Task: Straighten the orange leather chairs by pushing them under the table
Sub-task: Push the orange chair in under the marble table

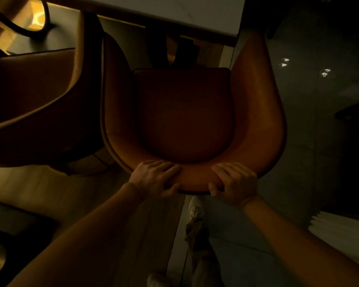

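An orange leather chair (257,112) with a curved shell back and a dark seat cushion stands directly below me, facing the table (195,15). Its front edge lies just short of the pale tabletop's near edge. My left hand (155,179) grips the top of the backrest, fingers over the inside and thumb behind. My right hand (234,183) grips the same rim a little to the right, thumb on the outside. A second orange chair (35,96) stands close on the left, turned at an angle.
The room is dim. The table's dark pedestal (182,50) shows beyond the seat. Glossy dark floor tiles (311,100) stretch to the right, wood flooring (71,189) to the left. My feet in pale shoes (196,208) are behind the chair. A white pleated object (338,230) lies lower right.
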